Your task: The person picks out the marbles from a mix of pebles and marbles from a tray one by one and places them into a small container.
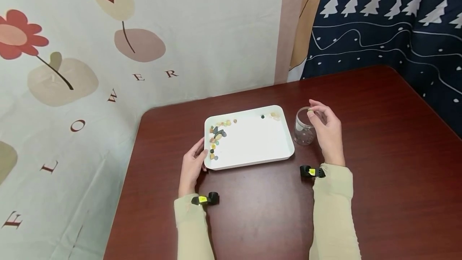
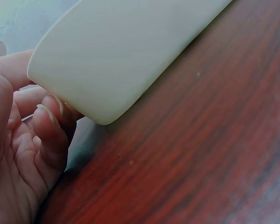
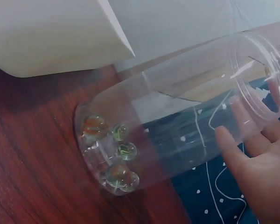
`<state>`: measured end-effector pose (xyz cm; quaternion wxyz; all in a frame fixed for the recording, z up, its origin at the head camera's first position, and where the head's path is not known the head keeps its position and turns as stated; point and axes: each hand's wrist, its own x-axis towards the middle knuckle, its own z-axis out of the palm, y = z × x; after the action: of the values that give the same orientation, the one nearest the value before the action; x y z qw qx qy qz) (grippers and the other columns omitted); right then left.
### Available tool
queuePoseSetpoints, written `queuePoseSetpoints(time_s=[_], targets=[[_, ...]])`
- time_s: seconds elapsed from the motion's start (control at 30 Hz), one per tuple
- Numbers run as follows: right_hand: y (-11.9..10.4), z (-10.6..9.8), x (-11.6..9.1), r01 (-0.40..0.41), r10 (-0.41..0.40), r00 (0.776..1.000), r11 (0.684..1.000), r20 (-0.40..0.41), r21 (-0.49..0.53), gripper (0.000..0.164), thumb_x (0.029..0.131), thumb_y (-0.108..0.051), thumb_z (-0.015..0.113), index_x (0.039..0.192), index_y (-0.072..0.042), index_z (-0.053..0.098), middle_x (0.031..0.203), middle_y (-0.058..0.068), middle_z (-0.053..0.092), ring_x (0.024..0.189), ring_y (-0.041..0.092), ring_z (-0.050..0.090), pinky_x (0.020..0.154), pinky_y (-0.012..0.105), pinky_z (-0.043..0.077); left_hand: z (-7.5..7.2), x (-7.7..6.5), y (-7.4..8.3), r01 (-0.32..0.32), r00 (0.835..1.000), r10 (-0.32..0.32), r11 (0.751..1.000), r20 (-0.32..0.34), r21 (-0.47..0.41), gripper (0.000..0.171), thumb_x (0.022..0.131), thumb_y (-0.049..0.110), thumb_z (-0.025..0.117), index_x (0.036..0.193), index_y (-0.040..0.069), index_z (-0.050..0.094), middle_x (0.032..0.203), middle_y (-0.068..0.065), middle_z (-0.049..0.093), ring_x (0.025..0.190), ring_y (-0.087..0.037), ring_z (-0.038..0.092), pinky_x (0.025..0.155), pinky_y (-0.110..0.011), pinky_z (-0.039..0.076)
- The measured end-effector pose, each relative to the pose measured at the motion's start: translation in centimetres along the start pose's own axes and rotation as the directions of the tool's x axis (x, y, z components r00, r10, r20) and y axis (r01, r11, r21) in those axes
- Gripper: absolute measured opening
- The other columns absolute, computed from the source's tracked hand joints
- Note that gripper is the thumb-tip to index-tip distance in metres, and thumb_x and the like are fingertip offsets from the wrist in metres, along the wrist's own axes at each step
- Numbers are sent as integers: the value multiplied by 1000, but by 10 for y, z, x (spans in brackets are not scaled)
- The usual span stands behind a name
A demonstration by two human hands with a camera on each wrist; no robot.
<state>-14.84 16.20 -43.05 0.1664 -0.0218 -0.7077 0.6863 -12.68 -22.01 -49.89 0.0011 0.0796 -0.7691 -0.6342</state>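
My left hand (image 1: 192, 167) grips the left end of a white tray (image 1: 258, 141), thumb at the rim; the left wrist view has its curled fingers (image 2: 51, 126) beside and below the tray's corner. Pebbles (image 1: 218, 133) of several colours lie along the tray's left side. Right of the tray stands a clear jar (image 1: 304, 135). At its mouth, my right hand (image 1: 327, 133) pinches a small yellow-green thing (image 1: 310, 111) between thumb and forefinger; its kind I cannot tell. Glass marbles (image 3: 127, 150) lie on the jar's bottom in the right wrist view.
A dark pebble (image 1: 262, 116) and a few pale stones (image 1: 275, 114) are near the tray's far right corner. Everything stands on a reddish-brown table (image 1: 252, 212). Behind it hang a pale flower-print cloth (image 1: 216, 31) and a dark blue tree-print cloth (image 1: 379, 39).
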Motion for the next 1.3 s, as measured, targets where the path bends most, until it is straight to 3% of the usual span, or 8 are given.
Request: queuePoseSetpoints(time_s=[0.13, 0.3, 0.53, 0.9, 1.3], targets=[[3, -1, 0, -4, 4, 1000, 1000, 12, 12, 30, 85, -20, 60, 107, 0, 57, 126, 4, 50, 117, 17, 44, 97, 24, 35, 1, 1, 0, 7, 1000, -7, 1000, -3, 8, 41, 87, 23, 58, 127, 29, 50, 126, 1, 51, 41, -17, 42, 37, -29, 42], [6, -3, 1, -14, 16, 999, 999, 43, -44, 33, 86, -22, 59, 109, 1, 56, 126, 4, 51, 116, 16, 45, 96, 23, 36, 1, 1, 2, 3, 1000, -3, 1000, 3, -3, 41, 87, 22, 58, 127, 30, 50, 125, 1, 51, 41, -17, 42, 37, -28, 41], [5, -4, 1, -6, 14, 998, 993, 67, -118, 33, 86, -27, 58, 108, -2, 56, 123, 1, 53, 114, 14, 47, 94, 26, 38, 4, -8, 25, 20, 1000, -20, 1000, 13, -1, 43, 88, 13, 54, 130, 18, 48, 126, -4, 50, 41, -18, 42, 37, -33, 41], [8, -5, 2, -3, 19, 994, 989, 107, -146, 29, 88, -27, 56, 110, -8, 56, 124, 0, 52, 113, 13, 48, 90, 28, 41, 3, -7, 23, 19, 1000, -19, 1000, 13, -1, 44, 88, 12, 54, 132, 15, 46, 128, -5, 49, 41, -17, 42, 37, -33, 41], [10, -5, 2, 2, 16, 995, 983, 99, -183, 32, 89, -30, 54, 116, -13, 57, 121, -2, 54, 111, 10, 48, 91, 29, 39, 4, -9, 25, 21, 1000, -21, 1000, 9, -4, 44, 88, 12, 55, 131, 17, 47, 126, -6, 50, 42, -23, 42, 38, -33, 41]])
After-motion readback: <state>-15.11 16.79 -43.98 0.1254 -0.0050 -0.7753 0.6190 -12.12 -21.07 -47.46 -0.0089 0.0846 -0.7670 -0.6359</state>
